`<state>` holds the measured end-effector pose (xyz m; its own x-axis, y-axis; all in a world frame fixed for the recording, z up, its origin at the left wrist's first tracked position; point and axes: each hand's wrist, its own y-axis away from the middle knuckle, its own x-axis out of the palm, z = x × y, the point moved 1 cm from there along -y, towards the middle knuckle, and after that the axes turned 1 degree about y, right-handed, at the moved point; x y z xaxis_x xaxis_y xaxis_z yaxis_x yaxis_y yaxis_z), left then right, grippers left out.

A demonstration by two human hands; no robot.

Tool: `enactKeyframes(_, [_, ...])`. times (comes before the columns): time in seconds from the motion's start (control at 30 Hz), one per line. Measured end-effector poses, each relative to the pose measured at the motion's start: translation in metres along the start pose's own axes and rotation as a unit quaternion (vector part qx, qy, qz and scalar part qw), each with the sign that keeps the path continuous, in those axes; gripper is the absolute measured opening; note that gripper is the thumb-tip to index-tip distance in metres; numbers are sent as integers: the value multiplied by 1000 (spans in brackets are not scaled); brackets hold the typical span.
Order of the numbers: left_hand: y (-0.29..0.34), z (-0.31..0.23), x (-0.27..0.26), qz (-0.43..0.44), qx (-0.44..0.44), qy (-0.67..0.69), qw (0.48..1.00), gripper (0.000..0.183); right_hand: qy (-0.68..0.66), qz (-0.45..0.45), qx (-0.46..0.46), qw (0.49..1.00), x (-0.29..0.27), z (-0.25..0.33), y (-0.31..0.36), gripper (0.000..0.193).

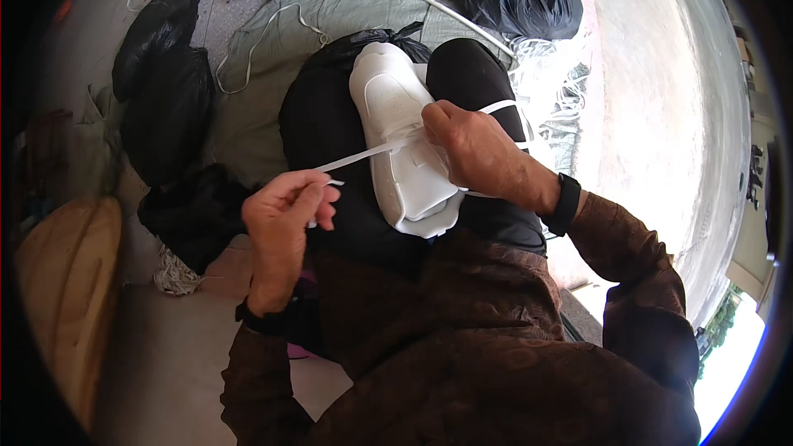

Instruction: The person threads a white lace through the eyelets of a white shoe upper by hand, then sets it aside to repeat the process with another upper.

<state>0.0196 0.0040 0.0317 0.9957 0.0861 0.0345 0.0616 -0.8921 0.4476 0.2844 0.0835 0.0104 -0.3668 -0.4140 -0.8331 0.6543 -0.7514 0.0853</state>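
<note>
White sneaker [388,99]: lying on lap, over black trousers [322,132], toe pointing away from wearer. Judged light, upper pliable, not fragile; best held around midfoot sides. White flat shoelace [359,156]: stretched leftward from sneaker's lacing area; likely soft, limp, best pinched near tip. Left hand [285,215]: left of sneaker, fingers pinching shoelace near end. Right hand [479,149]: at sneaker's right side, fingers curled; exact grip hidden, cannot tell.
</note>
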Motion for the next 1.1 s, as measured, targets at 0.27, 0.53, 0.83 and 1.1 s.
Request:
enactKeyframes(0.27, [-6,11,44,14,-3,-77,997,22,-148,-77,87,982,5,-12,-6,9])
enactKeyframes(0.53, [-11,10,54,-8,150,-218,964,9,-135,-122,90,979,12,-5,8,13])
enactKeyframes(0.83, [-19,17,55,-46,209,-289,933,5,-115,-117,80,983,12,-4,8,12])
enactKeyframes(1.1, [-28,25,68,-22,349,-366,862,7,-121,-122,81,982,12,-3,6,12])
